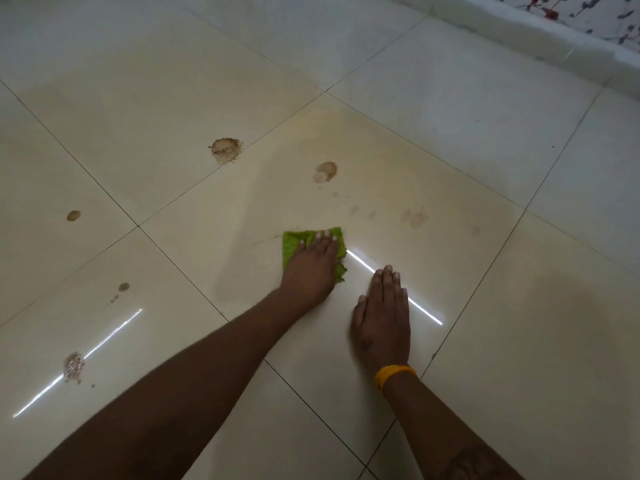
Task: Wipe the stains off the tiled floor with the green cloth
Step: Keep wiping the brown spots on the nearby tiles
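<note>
The green cloth lies flat on the cream tiled floor near the middle of the view. My left hand presses down on it, fingers spread over the fabric. My right hand rests flat on the bare tile just right of the cloth, holding nothing, with a yellow band at the wrist. Brown stains lie beyond and left of the cloth: a splattered stain, a paler stain, a small spot, a dot and a speckled patch. Faint smears sit just beyond the cloth.
A pale raised ledge runs across the top right, with a patterned surface behind it. Dark grout lines cross the glossy tiles, and bright light streaks reflect on the floor.
</note>
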